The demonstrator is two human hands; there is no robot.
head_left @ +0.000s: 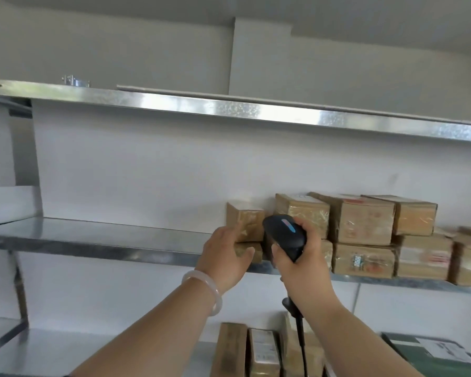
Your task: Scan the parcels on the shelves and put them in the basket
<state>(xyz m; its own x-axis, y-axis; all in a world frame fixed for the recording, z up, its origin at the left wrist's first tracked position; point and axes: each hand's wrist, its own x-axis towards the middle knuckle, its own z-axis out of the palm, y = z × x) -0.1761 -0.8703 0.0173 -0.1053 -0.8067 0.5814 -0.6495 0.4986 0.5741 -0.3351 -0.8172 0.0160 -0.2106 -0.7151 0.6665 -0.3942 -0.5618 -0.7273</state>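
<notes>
Several brown cardboard parcels wrapped in clear tape are stacked in two layers on the right half of the middle metal shelf (93, 242). My left hand (225, 257), with a pale bangle on the wrist, rests on the leftmost small parcel (246, 221) and the flat one under it, fingers curled around their left end. My right hand (299, 257) grips a black handheld barcode scanner (284, 234) with a lit blue strip, its head pointing at that same small parcel. The scanner's cable hangs down past my forearm. No basket is in view.
More parcels (261, 352) stand upright on the lower shelf, with a dark green box (430, 355) at the right. The top shelf (229, 110) juts out overhead. A shelf upright (25, 159) stands at the left.
</notes>
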